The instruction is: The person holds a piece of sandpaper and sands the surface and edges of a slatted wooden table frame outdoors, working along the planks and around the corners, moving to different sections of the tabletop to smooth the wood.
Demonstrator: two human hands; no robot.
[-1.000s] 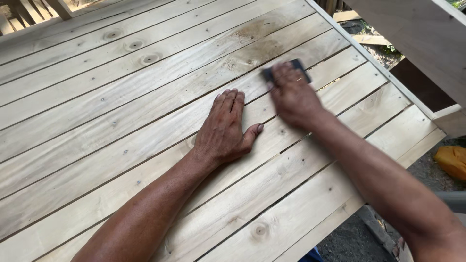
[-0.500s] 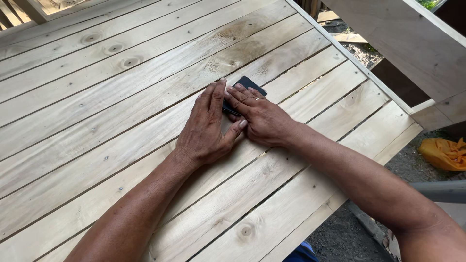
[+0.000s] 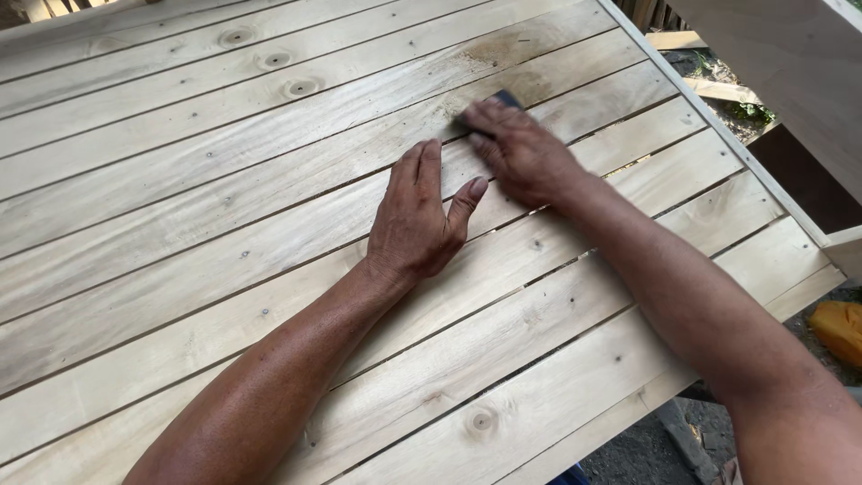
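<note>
Sanding block (image 3: 503,99) under right hand (image 3: 521,157); left hand (image 3: 417,220) flat on planks (image 3: 180,207)

Slatted wooden panel (image 3: 269,180) — pale yellowish pine, fine grain streaks, scattered round brown knots, dark gaps between boards, one brownish stain near the far edge. Sanding pad (image 3: 505,99) — dark grey-black. Object at ground (image 3: 840,328) — orange-yellow.
</note>
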